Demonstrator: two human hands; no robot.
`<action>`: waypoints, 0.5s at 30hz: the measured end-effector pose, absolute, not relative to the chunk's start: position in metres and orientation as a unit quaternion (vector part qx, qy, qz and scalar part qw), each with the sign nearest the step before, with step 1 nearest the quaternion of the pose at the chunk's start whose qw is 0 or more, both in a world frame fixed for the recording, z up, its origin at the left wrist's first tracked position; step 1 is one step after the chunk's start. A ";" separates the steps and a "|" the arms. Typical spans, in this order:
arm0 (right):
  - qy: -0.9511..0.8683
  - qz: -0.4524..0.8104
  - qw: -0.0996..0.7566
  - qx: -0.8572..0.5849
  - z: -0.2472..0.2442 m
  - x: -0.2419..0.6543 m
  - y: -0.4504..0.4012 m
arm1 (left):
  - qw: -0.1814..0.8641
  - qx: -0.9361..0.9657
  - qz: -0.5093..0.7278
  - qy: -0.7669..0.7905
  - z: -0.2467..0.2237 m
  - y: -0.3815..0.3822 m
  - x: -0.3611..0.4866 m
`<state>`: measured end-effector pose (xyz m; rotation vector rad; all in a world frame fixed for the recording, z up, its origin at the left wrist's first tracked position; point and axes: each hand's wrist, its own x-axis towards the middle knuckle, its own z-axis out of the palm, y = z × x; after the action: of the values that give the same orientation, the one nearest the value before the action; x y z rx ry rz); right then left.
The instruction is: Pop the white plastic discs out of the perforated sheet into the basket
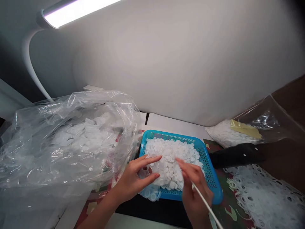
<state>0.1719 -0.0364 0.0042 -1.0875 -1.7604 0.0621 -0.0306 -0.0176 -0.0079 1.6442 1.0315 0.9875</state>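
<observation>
A blue plastic basket point(214, 190) with perforated sides holds a heap of small white round discs point(170, 162). Over its left part, my left hand point(135, 176) is open, thumb and forefinger spread apart, with nothing visible between them. Beneath that hand, a translucent piece with ring shapes point(151, 192) hangs over the basket's near left edge; whether my hidden fingers touch it, I cannot tell. My right hand point(196, 187) is closed around a thin white stick point(206, 204) that slants down to the right. Its fingertips are over the discs, slightly blurred.
On the left, a large clear plastic bag point(71, 159) contains white pieces. Another clear bag point(228, 133) with white contents and a yellow slip lies at right. Nearby are a black object point(235, 156) and a pile of translucent ringed sheets point(264, 197). A lamp point(78, 12) hangs overhead.
</observation>
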 end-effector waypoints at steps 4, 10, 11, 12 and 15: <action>-0.635 0.033 0.566 -0.524 0.005 0.183 -0.033 | 0.455 0.663 0.401 0.439 -0.007 -0.016 -0.032; -0.672 0.180 0.483 -0.532 0.005 0.178 -0.037 | 0.447 0.662 0.414 0.436 -0.007 -0.017 -0.031; -0.679 0.186 0.479 -0.524 0.005 0.175 -0.039 | 0.447 0.662 0.414 0.436 -0.007 -0.017 -0.030; -0.687 0.190 0.473 -0.518 0.005 0.172 -0.040 | 0.446 0.662 0.414 0.437 -0.007 -0.017 -0.030; -0.709 0.196 0.451 -0.505 0.005 0.166 -0.043 | 0.442 0.663 0.415 0.440 -0.007 -0.016 -0.030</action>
<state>0.1664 -0.0430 0.0052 -1.2479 -1.7529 0.4837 -0.0302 -0.0159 -0.0073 1.6447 1.0916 1.0291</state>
